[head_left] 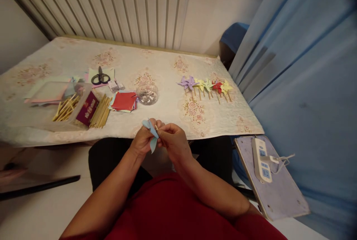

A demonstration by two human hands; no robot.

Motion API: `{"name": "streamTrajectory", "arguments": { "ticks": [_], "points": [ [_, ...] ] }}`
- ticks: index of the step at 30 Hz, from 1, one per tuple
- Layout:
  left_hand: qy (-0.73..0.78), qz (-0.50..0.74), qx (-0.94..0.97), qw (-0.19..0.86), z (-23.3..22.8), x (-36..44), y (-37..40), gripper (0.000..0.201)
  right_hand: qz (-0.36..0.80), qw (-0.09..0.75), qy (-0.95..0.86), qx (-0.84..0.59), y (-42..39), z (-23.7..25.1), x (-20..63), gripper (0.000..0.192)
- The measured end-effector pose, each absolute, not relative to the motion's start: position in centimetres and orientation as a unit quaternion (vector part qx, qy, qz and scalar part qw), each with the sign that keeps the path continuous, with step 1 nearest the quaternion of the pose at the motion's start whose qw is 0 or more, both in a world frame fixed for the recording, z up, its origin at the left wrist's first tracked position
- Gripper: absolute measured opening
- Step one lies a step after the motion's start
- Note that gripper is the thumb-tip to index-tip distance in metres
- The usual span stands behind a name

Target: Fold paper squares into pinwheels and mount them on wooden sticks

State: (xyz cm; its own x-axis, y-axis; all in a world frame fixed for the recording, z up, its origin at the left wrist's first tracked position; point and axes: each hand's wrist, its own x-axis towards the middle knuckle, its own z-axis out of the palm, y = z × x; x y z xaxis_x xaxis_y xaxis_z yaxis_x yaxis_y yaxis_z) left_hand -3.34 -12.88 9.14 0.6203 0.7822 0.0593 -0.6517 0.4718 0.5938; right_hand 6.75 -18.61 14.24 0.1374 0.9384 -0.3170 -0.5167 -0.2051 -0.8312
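Currently, both hands, left hand [143, 140] and right hand [173, 141], pinch a half-folded blue pinwheel [152, 133] in closed fingers; finished pinwheels [205, 85] line the tabletop [156, 65]; paper squares [124, 101] remain.

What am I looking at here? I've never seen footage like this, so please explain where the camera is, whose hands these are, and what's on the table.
The camera sits on a person's head, looking down at their own hands. The left hand and right hand together pinch a folded light-blue paper piece. On the table lie scissors, wooden sticks, a stack of paper squares, a small clear bowl and a row of finished paper pinwheels. A power strip rests on a board at the right.
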Motion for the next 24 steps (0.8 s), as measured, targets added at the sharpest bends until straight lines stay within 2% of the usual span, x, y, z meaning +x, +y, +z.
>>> {"name": "streamTrajectory", "arguments": {
  "ticks": [13, 24],
  "points": [
    [0.131, 0.436, 0.300, 0.838, 8.77, -3.45, -12.83, 0.031, 0.599, 0.587, -0.254, -0.482, -18.54, 14.11, 6.64, 0.016],
    [0.141, 0.455, 0.323, 0.818, 8.05, -3.61, -12.50, 0.031, 0.538, 0.574, -0.329, -0.523, -18.67, 14.25, 6.53, 0.010]
  ]
}}
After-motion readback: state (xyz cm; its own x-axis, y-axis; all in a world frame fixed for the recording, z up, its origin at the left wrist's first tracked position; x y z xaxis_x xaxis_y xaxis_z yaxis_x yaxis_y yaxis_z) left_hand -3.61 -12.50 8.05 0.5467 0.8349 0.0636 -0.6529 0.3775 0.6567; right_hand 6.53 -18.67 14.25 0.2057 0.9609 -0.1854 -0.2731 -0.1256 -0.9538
